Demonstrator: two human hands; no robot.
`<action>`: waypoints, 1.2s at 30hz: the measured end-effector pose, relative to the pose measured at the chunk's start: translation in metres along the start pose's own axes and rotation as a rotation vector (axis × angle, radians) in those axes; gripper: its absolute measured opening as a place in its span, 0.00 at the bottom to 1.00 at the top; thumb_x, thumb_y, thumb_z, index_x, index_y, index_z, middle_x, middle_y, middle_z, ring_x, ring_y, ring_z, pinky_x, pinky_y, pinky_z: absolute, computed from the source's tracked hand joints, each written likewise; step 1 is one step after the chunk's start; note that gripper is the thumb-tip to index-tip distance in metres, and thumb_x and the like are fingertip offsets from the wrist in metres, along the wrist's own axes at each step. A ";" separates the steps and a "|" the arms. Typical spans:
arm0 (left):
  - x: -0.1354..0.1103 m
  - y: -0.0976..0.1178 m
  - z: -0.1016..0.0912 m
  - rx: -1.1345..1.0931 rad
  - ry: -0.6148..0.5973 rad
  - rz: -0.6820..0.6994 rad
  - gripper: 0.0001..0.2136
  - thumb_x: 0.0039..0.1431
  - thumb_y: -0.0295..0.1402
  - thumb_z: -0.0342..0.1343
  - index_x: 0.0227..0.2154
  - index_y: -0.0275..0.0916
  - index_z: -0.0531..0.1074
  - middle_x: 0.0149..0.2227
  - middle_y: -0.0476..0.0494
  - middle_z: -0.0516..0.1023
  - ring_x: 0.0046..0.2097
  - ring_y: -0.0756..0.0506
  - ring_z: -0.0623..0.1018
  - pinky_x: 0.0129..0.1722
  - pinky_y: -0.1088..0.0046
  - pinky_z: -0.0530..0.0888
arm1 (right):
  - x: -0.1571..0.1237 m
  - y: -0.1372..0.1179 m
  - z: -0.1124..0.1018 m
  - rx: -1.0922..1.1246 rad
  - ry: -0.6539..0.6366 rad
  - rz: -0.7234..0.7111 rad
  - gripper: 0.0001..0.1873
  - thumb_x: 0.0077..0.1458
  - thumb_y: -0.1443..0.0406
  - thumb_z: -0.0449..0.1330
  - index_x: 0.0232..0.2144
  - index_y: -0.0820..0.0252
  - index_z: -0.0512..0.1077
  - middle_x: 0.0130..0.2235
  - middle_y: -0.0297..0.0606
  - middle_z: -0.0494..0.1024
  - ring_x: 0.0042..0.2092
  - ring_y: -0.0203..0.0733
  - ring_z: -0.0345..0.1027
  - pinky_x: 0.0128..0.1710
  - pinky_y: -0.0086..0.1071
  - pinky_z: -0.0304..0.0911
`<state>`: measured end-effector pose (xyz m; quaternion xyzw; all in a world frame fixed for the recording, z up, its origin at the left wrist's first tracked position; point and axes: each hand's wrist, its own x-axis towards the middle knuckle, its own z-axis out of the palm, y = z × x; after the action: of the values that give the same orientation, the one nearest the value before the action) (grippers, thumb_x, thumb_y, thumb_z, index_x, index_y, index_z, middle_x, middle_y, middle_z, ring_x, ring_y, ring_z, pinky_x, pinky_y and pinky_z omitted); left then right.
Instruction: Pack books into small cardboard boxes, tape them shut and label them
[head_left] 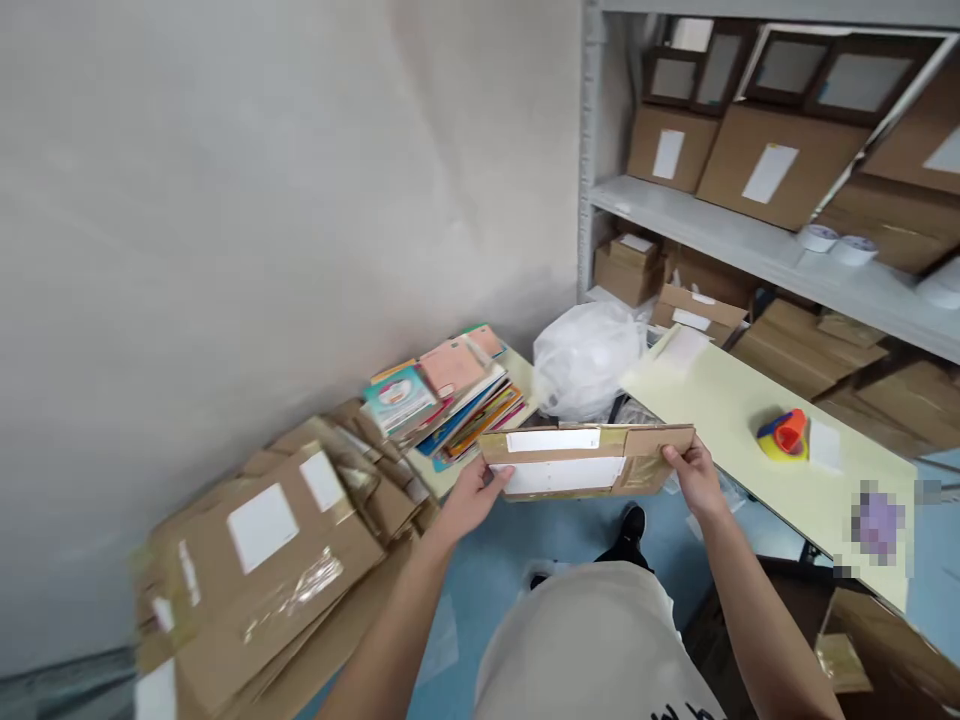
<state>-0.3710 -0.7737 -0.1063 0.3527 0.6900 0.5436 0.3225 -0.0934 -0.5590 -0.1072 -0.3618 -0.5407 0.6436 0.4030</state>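
Note:
Between my two hands I hold a flattened cardboard box, long and narrow, with white labels and strips of tape on the face toward me. My left hand grips its left end, thumb over the front. At the other end my right hand pinches the cardboard near the upper right corner. Fingers behind the cardboard are hidden. It hangs in the air above the blue floor, in front of my body.
Flattened cartons are stacked at left against the wall. Books lie piled on a small table beyond. A white plastic bag stands near a pale table bearing a tape dispenser. Behind are shelves with boxes; an open carton sits lower right.

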 end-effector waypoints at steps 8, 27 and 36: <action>0.117 0.041 0.156 -0.088 -0.053 -0.007 0.27 0.48 0.51 0.62 0.47 0.40 0.69 0.45 0.40 0.78 0.49 0.40 0.76 0.50 0.62 0.72 | 0.035 0.005 -0.138 -0.001 0.231 -0.027 0.17 0.45 0.53 0.69 0.34 0.53 0.73 0.35 0.36 0.82 0.36 0.45 0.75 0.39 0.39 0.69; 0.279 0.070 0.301 -0.258 -0.109 -0.204 0.33 0.42 0.55 0.65 0.48 0.41 0.69 0.52 0.38 0.74 0.55 0.39 0.72 0.52 0.64 0.69 | 0.130 -0.009 -0.210 -0.067 0.507 -0.039 0.18 0.47 0.52 0.68 0.36 0.52 0.70 0.37 0.37 0.80 0.40 0.47 0.73 0.45 0.44 0.69; 0.333 0.053 0.323 -0.286 -0.310 -0.288 0.23 0.41 0.52 0.67 0.35 0.41 0.71 0.42 0.45 0.78 0.50 0.42 0.75 0.50 0.66 0.70 | 0.142 -0.013 -0.187 -0.157 0.546 0.013 0.26 0.45 0.46 0.67 0.41 0.52 0.71 0.41 0.40 0.78 0.47 0.51 0.72 0.50 0.46 0.67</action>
<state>-0.2772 -0.3173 -0.1396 0.2810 0.5914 0.5236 0.5452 0.0182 -0.3526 -0.1276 -0.5552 -0.4583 0.4810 0.5004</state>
